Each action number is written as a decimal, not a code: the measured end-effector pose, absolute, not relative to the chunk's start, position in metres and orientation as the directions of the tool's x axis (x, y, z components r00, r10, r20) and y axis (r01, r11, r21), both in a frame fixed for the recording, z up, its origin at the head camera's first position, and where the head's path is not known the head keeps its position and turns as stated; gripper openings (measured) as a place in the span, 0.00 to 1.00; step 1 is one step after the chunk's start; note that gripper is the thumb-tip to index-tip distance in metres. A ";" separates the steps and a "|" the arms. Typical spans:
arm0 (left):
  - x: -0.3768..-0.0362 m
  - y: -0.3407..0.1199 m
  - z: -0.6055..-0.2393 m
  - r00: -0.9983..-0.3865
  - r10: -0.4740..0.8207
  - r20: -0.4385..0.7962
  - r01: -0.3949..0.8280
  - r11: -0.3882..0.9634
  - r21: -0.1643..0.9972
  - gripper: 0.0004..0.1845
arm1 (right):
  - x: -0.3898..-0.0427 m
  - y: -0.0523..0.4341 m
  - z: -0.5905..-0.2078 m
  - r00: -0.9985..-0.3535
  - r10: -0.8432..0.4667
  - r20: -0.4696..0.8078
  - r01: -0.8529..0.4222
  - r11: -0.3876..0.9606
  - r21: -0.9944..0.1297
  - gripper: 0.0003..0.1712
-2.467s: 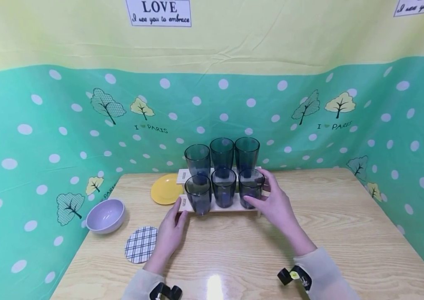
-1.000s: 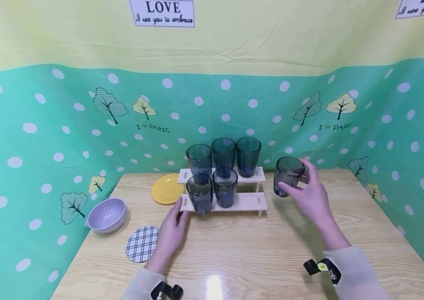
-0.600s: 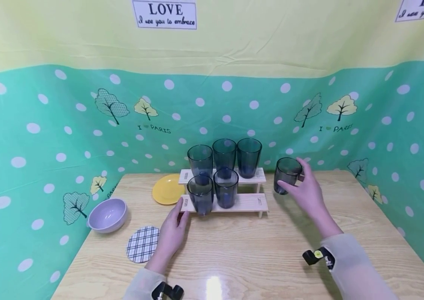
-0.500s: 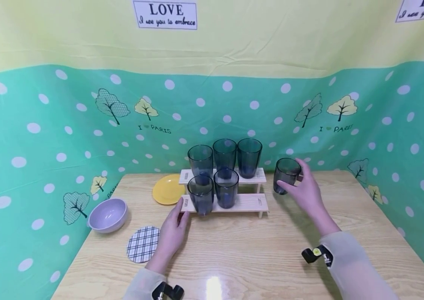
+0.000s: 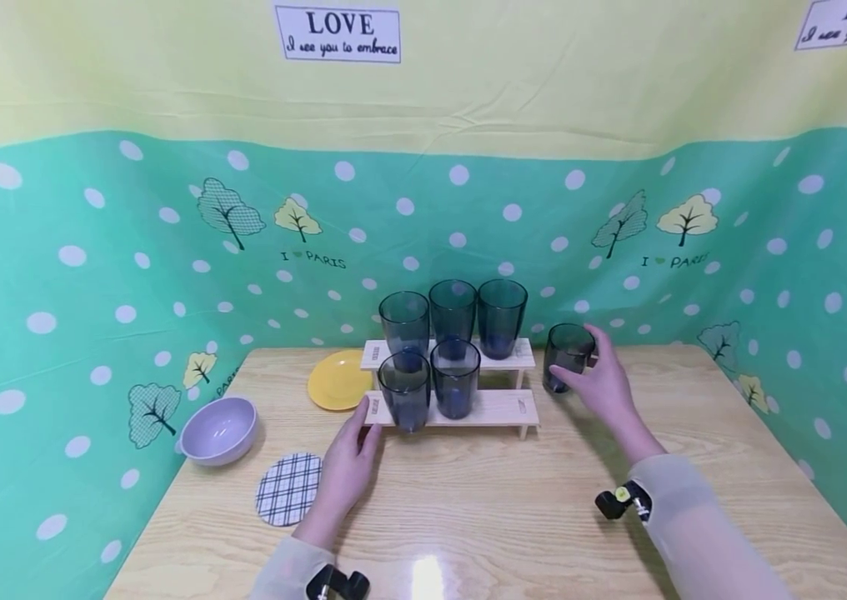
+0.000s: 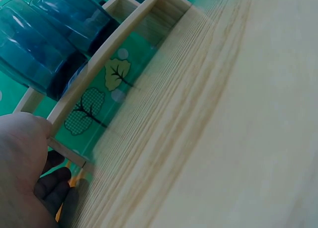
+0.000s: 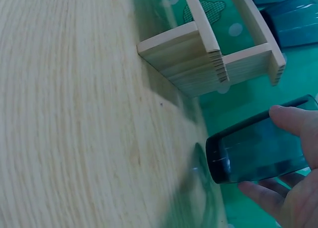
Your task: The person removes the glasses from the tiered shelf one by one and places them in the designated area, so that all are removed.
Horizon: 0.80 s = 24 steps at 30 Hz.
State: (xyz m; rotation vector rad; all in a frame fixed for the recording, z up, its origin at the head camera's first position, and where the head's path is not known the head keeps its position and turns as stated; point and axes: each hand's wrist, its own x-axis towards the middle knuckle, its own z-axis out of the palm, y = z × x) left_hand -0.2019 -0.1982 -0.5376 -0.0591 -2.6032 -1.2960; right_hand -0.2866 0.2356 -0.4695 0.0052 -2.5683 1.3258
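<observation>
A dark tinted drinking glass [image 5: 568, 357] is held upright by my right hand [image 5: 603, 377], to the right of a two-tier wooden rack [image 5: 494, 407]. In the right wrist view, thumb and fingers wrap the glass [image 7: 258, 146] from opposite sides, and its base is just off the tabletop. My left hand [image 5: 348, 461] grips the left end of the rack's lower shelf; in the left wrist view its thumb lies at the shelf [image 6: 94, 64] corner with the fingers curled below. Two glasses, one of them a left-hand glass [image 5: 404, 392], stand on the lower shelf, three on the upper, including a right-hand glass [image 5: 502, 321].
A yellow plate [image 5: 337, 381] lies left of the rack, partly behind it. Farther left are a purple bowl [image 5: 219, 431] and a round checked coaster [image 5: 288, 492] by my left forearm. A polka-dot cloth [image 5: 461, 200] walls the table [image 5: 483, 517] at the back and sides.
My right hand has lifted the glass off the right end of the lower shelf and carried it right, then slightly back left and lower. My left hand has stayed on the rack.
</observation>
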 end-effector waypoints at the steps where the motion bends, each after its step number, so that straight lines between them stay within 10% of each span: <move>1: -0.202 -0.198 -0.538 -0.972 -0.065 0.228 0.142 0.608 0.781 0.34 | -0.287 0.235 -0.471 -0.969 0.111 0.221 -0.116 0.584 -0.803 0.61; 24: -0.201 -0.197 -0.539 -0.969 -0.079 0.236 0.138 0.617 0.775 0.34 | -0.298 0.234 -0.485 -0.973 0.083 0.214 -0.126 0.585 -0.801 0.59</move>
